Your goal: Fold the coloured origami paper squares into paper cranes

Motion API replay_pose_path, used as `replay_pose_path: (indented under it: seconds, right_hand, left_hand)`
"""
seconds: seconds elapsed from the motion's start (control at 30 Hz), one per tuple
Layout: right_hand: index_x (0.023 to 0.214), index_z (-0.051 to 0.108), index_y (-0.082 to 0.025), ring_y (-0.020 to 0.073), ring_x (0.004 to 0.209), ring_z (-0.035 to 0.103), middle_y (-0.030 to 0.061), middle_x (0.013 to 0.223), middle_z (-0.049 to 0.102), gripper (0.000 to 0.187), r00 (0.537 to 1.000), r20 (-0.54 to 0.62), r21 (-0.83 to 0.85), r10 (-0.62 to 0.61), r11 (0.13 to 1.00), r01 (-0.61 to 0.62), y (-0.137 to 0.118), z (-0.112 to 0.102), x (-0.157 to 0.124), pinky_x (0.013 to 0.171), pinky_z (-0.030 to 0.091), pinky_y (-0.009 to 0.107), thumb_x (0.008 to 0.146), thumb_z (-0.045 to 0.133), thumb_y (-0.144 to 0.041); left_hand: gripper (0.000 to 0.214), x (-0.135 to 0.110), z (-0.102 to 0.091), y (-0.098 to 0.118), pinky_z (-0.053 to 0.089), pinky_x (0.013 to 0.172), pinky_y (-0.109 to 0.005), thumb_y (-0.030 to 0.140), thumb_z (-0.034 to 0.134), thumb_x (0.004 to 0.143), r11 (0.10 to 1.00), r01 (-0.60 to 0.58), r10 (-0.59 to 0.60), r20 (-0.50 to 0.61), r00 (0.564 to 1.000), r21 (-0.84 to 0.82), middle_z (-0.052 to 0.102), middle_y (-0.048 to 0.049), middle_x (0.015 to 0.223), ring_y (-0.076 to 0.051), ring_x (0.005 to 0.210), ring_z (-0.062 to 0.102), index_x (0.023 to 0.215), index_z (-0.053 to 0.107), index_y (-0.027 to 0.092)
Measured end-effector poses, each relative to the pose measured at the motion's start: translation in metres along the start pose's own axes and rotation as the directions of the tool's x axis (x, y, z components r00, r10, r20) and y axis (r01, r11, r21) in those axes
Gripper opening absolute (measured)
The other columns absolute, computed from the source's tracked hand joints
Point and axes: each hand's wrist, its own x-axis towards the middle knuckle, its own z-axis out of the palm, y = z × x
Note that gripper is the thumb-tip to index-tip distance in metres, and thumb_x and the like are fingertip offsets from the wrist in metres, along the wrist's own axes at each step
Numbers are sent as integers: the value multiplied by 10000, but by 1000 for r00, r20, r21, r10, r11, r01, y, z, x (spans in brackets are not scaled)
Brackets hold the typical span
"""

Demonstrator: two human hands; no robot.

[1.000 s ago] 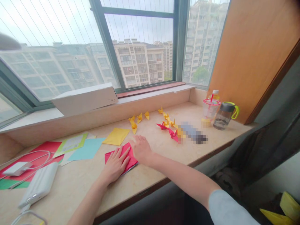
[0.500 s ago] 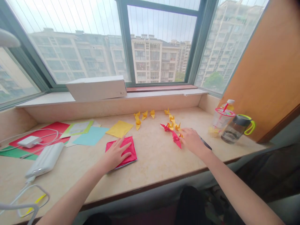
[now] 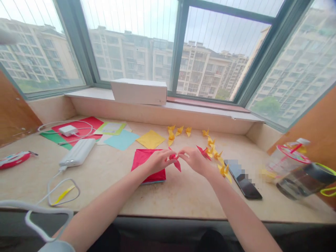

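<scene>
Between my two hands is a red paper crane (image 3: 177, 164), just right of a stack of red origami paper (image 3: 140, 159). My left hand (image 3: 162, 159) pinches one side of the crane, its forearm crossing over the stack. The fingertips of my right hand (image 3: 195, 159) close on the crane's other side. A second red crane (image 3: 203, 152) lies behind my right hand. Yellow paper cranes (image 3: 215, 154) run in a line beside it, and several more yellow cranes (image 3: 179, 131) stand farther back on the stone ledge.
Yellow paper (image 3: 151, 139), light blue paper (image 3: 122, 139) and a white power bank (image 3: 78, 152) with cables lie left. At right are a phone (image 3: 244, 180), a plastic cup (image 3: 285, 162) and a dark bottle (image 3: 306, 180). A white box (image 3: 139, 92) stands on the sill.
My left hand has lifted off the red paper stack and moved right to the crane. My right hand has brought one red crane leftward, toward the stack. The view has turned left.
</scene>
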Motion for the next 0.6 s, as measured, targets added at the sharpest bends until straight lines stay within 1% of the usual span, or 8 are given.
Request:
replay_pose_path:
  seconds: [0.1,0.17,0.23,0.3,0.37,0.47,0.53,0.6]
  right_hand:
    - [897,703,-231,209,840,683,41,897,744,152,993,-115,128,32,992,-17,1,20,6,762,509,329,924,571,-303]
    - [897,691,-215,209,810,682,51,885,740,167,970,-211,227,123,971,-74,3,27,3,730,519,329,918,579,-336]
    - [894,679,-203,201,757,676,51,846,728,194,930,-291,310,226,942,-132,6,29,-1,707,521,328,912,588,-374]
    - [887,663,-196,188,711,668,39,793,711,211,892,-332,399,307,903,-162,8,29,-3,702,521,327,907,595,-395]
    - [880,642,-192,183,689,666,26,739,696,217,868,-330,493,370,852,-176,11,29,-5,700,526,327,905,598,-403]
    - [902,637,-185,199,730,682,39,750,704,237,884,-233,540,405,810,-229,16,31,-8,727,540,353,910,585,-416]
    - [911,661,-188,231,865,685,80,904,723,244,918,-176,451,355,858,-245,17,33,-9,792,538,393,901,595,-423]
    - [943,683,-202,263,1044,641,105,1091,692,227,954,-172,315,247,931,-184,15,36,-11,907,501,443,886,619,-413]
  left_hand:
    - [224,-8,8,-9,449,576,-228,353,532,948,1000,2,-2,-67,998,-2,694,-42,786,-147,653,637,933,682,188]
    - [197,-10,8,-12,464,611,-231,331,537,950,998,31,-39,-125,991,-61,699,-38,808,-143,679,642,924,671,189]
    - [170,-10,6,-12,483,658,-238,312,544,949,988,68,-96,-198,975,-141,701,-34,826,-141,721,648,923,658,189]
    - [151,-9,5,-12,493,691,-242,298,549,949,974,88,-142,-258,956,-208,702,-36,853,-137,754,650,936,649,186]
    - [143,-7,4,-10,499,696,-239,287,545,952,961,94,-171,-292,941,-260,701,-38,870,-129,758,649,946,643,184]
    - [146,-7,4,-7,502,652,-222,285,531,958,936,117,-227,-316,921,-332,689,-29,858,-112,705,638,931,632,182]
    - [153,-8,4,-6,502,636,-216,290,521,961,925,145,-261,-309,915,-352,679,-26,853,-110,700,634,928,626,184]
    - [154,-9,4,-4,509,655,-221,294,515,962,929,166,-262,-271,926,-329,671,-35,884,-124,759,640,943,628,191]
